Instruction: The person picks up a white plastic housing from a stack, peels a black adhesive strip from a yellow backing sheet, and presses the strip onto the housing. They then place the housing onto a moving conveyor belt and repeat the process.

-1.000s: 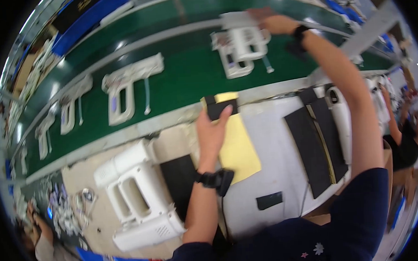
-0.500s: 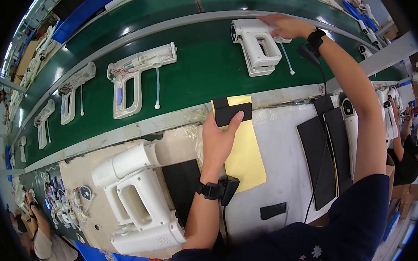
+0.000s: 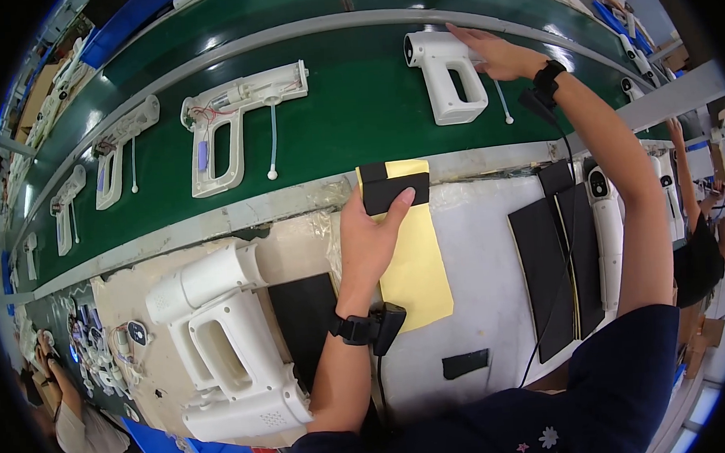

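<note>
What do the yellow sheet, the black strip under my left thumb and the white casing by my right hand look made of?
Yellow sheet: probably paper or thin film, matte; it looks thin and flat.
Black strip: perhaps foam or felt; its surface is dull, without bright highlights.
White casing: likely hard plastic, smooth with a soft sheen; its rounded edges and handle opening suggest moulding.

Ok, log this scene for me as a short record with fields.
Left hand: holding a yellow sheet, thumb on the black piece over it
Right hand: at the back end of a closed white gun-shaped device
Green belt: also carries open white housings farther left
Bench, left: white shells, black sheet
Bench, right: black panels
</note>
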A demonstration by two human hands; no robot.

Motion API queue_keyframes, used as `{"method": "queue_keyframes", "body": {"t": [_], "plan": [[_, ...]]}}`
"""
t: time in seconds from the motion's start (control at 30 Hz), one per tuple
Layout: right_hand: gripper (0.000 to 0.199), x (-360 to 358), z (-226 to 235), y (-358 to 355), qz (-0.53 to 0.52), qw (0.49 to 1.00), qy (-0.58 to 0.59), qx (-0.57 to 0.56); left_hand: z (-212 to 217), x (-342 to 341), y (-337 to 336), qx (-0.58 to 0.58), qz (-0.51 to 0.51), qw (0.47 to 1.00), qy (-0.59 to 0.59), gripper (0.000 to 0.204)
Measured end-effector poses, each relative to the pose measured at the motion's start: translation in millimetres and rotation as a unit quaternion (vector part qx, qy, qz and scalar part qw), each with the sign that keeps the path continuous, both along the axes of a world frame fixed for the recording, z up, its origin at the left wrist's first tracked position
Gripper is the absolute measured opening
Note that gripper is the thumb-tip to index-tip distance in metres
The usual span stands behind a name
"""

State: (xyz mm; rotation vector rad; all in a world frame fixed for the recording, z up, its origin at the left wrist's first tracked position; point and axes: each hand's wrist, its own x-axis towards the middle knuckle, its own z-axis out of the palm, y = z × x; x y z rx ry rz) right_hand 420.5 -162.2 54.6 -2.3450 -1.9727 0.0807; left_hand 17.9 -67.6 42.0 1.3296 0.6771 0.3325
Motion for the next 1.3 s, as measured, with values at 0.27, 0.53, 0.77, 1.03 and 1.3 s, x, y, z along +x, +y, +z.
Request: {"method": "queue_keyframes", "body": {"t": [0.27,0.53,0.77,1.03,1.3], "plan": [[0.054,56.5,-5.8,29.1,-0.233,0.966,0.089,0.061,-9.1,7.0,-7.3,0.042,0.009,0.999,-0.025,0.033],[0.04,95.5,-33.3,-1.4,-0.255,0.965,-0.056,0.039,2.1,6.2,-9.0,0.015,-0.009,1.0,-0.005,0.035],[0.021,-28.9,25.7,46.5,-0.101,0.924,-0.347,0.121,-37.0,1.7,1.2,0.027,0.057,0.992,-0.113,0.031],[0.021,-260.4,41.0,32.9,0.149,0.977,0.112,0.104,-22.8,2.2,5.3,0.041,-0.007,0.994,-0.1,0.027],[0.029,-212.7,47.5,71.9,0.073,0.888,0.425,-0.157,-36.3,6.2,-1.4,0.099,0.057,0.982,-0.15,0.027]]}}
